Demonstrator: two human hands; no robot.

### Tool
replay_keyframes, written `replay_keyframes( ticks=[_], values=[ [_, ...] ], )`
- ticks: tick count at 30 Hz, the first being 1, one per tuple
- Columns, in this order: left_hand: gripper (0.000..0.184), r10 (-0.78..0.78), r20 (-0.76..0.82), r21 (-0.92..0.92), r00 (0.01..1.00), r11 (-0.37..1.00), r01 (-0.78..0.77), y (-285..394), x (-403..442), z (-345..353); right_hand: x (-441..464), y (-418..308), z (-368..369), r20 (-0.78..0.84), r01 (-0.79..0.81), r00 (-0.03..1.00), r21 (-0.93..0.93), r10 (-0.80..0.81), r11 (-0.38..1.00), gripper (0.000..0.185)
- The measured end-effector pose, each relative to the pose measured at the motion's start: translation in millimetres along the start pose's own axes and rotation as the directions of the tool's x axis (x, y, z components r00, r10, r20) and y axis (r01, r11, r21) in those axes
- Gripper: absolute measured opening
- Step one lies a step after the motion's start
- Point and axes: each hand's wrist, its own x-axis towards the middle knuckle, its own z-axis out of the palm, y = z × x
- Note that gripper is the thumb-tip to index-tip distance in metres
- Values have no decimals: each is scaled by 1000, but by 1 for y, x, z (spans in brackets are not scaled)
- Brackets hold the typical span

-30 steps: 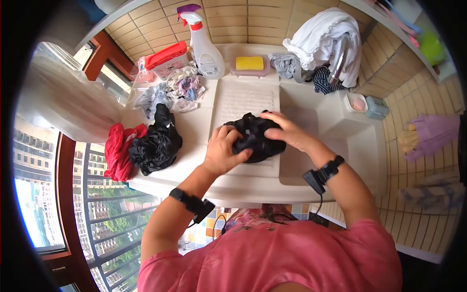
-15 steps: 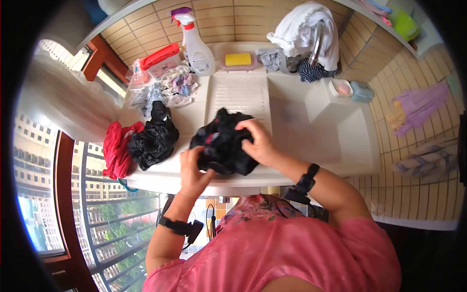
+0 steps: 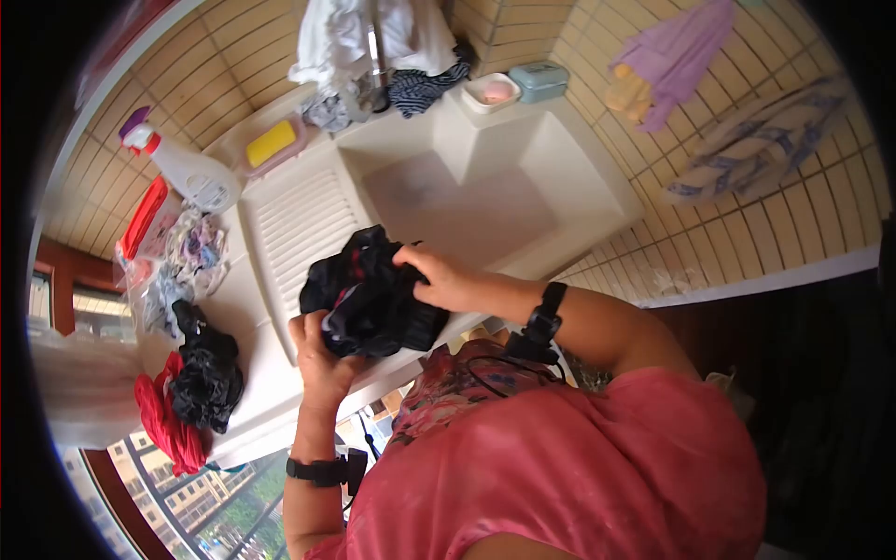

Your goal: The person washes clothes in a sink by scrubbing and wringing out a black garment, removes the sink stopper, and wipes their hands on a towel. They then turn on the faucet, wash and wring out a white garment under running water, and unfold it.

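Note:
A bunched black garment point(image 3: 373, 303) with small red and white parts lies over the front end of the sink's ribbed washboard point(image 3: 303, 219). My left hand point(image 3: 322, 355) grips its near left edge, thumb and fingers closed on the cloth. On its right side, my right hand point(image 3: 439, 280) has hold of the fabric with bent fingers. Which kind of garment it is, the folds do not show. To the left, another black garment point(image 3: 207, 373) lies heaped beside a red cloth point(image 3: 168, 420).
The sink basin point(image 3: 485, 201) holds cloudy water at the right. Behind stand a spray bottle point(image 3: 191, 168), a yellow soap bar point(image 3: 272, 144) in a dish and a tap point(image 3: 376, 56) draped with white cloth. A pale soap dish point(image 3: 491, 91) sits on the rim.
The view has turned and shifted toward the right, so the sink appears tilted. Both hands still hold the black garment, whose folds have changed and show more white.

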Motion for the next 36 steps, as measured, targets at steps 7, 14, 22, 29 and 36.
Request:
replay_keyframes(
  ticks=[7, 14, 22, 29, 36],
  values=[
    [56, 196, 299, -441, 934, 896, -48, 93, 70, 69, -16, -4, -174, -147, -57, 989, -220, 24, 974, 32],
    [57, 362, 491, -451, 793, 884, -124, 211, 117, 204, -112, 53, -295, -503, -381, 858, -481, 107, 789, 45],
    [51, 174, 522, -313, 835, 950, -2, 211, 183, 328, -116, 205, -300, -572, -586, 771, -465, 280, 663, 42],
    [39, -149, 524, -505, 838, 738, 447, 228, 218, 319, -16, 246, -323, -510, -458, 837, -453, 198, 765, 45],
    [35, -128, 441, -451, 888, 824, 343, 195, 217, 293, 22, 240, -300, -354, -268, 928, -412, 118, 871, 36]
  ],
)
